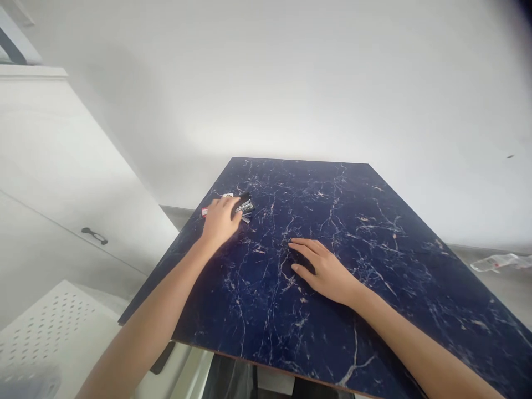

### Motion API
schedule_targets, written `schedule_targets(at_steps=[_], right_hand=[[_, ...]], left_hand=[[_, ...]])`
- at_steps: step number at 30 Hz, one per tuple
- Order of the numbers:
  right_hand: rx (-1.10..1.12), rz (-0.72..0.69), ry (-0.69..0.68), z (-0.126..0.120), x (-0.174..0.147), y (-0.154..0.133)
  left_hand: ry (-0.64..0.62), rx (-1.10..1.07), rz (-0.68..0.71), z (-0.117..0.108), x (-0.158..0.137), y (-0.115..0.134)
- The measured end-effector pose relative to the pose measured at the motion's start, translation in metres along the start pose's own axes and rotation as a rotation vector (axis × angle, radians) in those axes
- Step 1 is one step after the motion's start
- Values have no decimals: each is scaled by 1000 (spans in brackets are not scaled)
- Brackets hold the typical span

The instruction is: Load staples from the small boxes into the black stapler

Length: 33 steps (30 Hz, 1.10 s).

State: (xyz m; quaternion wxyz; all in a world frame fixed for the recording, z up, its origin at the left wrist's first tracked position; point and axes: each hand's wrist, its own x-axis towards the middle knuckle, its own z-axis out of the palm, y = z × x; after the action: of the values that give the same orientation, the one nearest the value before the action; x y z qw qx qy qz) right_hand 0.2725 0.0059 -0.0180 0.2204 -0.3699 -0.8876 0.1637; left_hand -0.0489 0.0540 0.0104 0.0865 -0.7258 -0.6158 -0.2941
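Note:
Near the table's left edge, my left hand (222,217) is closed around what looks like a black and silver stapler (246,206). Its metal end sticks out between thumb and fingers, and the rest is covered by the hand. A small red and white item (204,212) peeks out to the left of my fingers. Just beyond them lies a small white piece with dark print (228,195). My right hand (326,271) is over the middle of the table, fingers and thumb apart, holding nothing.
The dark blue marble-patterned table (357,221) reaches the white wall. On the left stand a white cabinet (62,160) with a dark handle and a white perforated box (54,321). Clear plastic packaging (501,261) lies beyond the right edge.

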Motion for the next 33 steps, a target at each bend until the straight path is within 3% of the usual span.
schedule_targets(at_steps=[2, 5, 8, 12, 16, 21, 26, 30, 33], right_hand=[[7, 21, 20, 3, 7, 1], [40, 60, 40, 11, 31, -1], [130, 130, 46, 23, 77, -6], [166, 285, 151, 43, 154, -13], [206, 294, 150, 59, 203, -17], [220, 311, 126, 67, 213, -12], [118, 440, 144, 59, 205, -14], [-68, 340, -87, 55, 206, -27], [-100, 275, -154, 59, 210, -34]], left_hand=[[-53, 123, -100, -1, 5, -22], [-140, 164, -138, 0, 6, -39], [-145, 114, -141, 2, 6, -46], [-126, 74, -155, 3, 7, -54], [-122, 79, -149, 2, 6, -56], [-98, 180, -149, 1, 0, -48], [-135, 254, -201, -15, 0, -50], [-264, 231, -426, -36, 0, -57], [-368, 225, -477, -42, -1, -56]])
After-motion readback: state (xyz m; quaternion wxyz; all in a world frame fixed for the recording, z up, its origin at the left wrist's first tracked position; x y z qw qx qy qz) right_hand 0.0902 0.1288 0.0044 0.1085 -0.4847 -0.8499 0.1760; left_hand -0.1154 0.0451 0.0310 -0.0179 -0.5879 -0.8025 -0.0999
